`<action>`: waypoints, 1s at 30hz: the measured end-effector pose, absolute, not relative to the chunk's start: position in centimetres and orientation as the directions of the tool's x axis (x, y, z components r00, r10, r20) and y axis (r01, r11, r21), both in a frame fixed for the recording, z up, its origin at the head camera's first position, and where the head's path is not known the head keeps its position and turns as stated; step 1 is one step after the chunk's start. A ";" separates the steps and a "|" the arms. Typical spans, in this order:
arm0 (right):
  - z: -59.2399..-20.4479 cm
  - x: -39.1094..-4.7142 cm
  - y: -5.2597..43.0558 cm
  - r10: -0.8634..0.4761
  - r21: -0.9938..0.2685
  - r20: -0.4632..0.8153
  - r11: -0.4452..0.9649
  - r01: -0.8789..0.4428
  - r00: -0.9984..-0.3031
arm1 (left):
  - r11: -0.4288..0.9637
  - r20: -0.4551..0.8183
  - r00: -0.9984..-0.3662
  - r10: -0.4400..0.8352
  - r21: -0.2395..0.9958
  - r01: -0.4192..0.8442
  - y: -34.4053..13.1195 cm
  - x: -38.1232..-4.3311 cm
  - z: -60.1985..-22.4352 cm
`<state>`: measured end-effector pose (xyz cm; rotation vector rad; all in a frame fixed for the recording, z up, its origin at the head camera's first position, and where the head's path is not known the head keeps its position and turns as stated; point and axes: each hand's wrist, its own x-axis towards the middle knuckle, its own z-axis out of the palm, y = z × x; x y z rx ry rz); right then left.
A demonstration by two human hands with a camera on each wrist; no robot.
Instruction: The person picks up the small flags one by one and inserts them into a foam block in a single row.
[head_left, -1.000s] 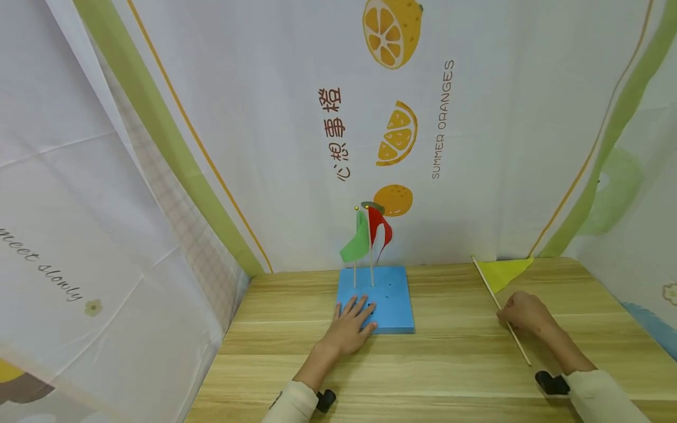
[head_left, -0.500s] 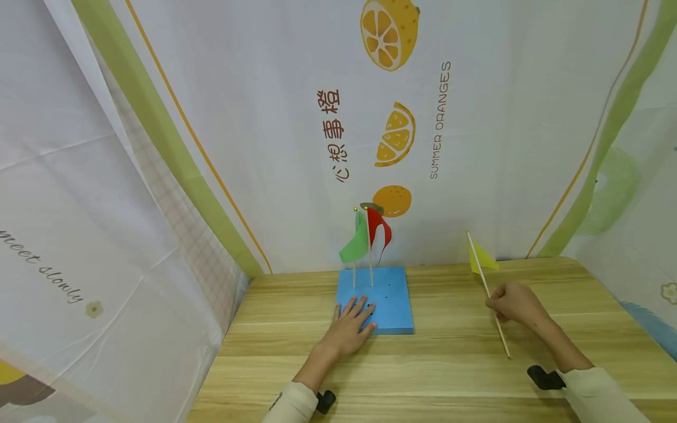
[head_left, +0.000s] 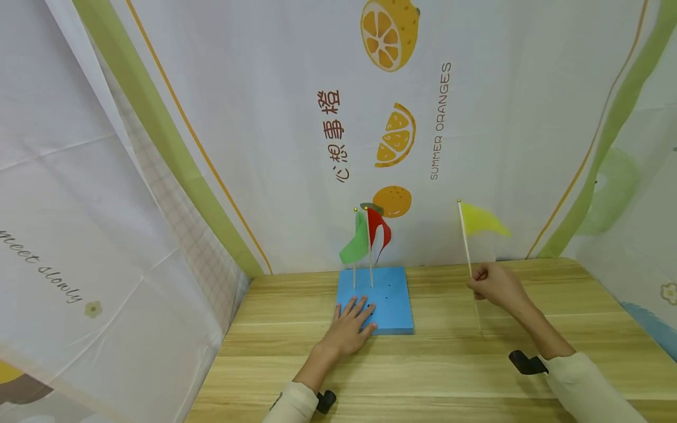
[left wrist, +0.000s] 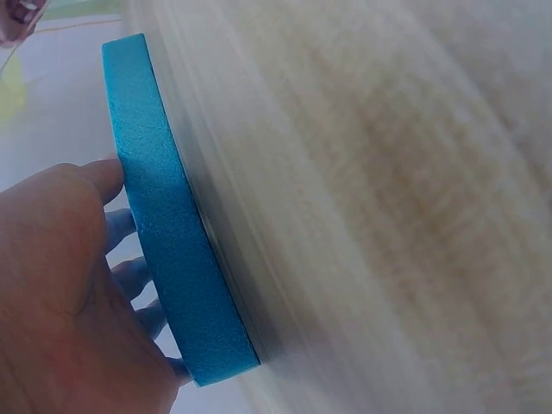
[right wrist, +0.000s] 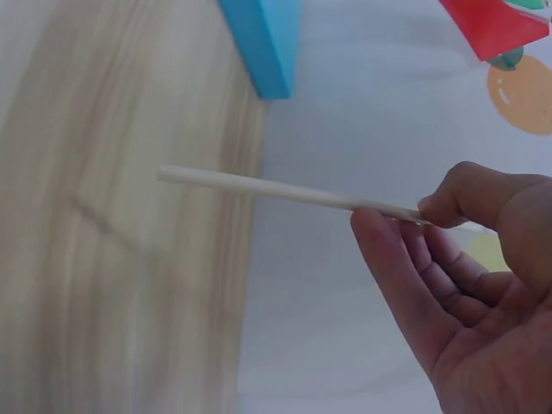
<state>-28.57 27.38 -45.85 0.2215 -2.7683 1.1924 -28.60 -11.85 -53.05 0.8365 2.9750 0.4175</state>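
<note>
My left hand (head_left: 346, 330) rests with spread, straight fingers on the front left of a blue foam block (head_left: 394, 314). The left wrist view shows the fingers lying over the top of the block (left wrist: 177, 233). A green flag (head_left: 355, 244) and a red flag (head_left: 379, 226) stand upright on sticks in the block's back left, beside several small holes. Off to the right, my right hand (head_left: 497, 286) pinches the stick of a yellow flag (head_left: 481, 220) between thumb and fingers. That stick (right wrist: 250, 185) is nearly upright, its bare lower end pointing down over the table.
A wood-grain table (head_left: 444, 376) lies under everything. Behind it hangs a white curtain (head_left: 254, 117) printed with oranges and writing. More pale cloth (head_left: 106, 194) closes off the left side. A black piece (head_left: 528, 363) sits at the right wrist.
My right hand has lifted the yellow flag from a slanted position and moved left, turning it nearly upright. My left hand, the block and the two standing flags have stayed put.
</note>
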 end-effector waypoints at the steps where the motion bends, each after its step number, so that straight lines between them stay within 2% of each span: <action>1: -45.7 -28.7 27.1 -0.080 -0.713 0.169 0.678 -0.178 -0.982 | 0.820 0.049 -0.856 0.515 0.264 0.508 -11.9 -28.6 -53.1; 14: -43.8 -30.4 23.9 -0.047 -0.718 0.278 0.654 -0.240 -0.959 | 0.823 0.040 -0.859 0.511 0.268 0.502 -11.9 -28.6 -53.0; 30: -42.8 -32.3 20.0 -0.059 -0.732 0.326 0.616 -0.291 -0.944 | 0.820 0.043 -0.859 0.510 0.275 0.501 -11.8 -28.5 -52.9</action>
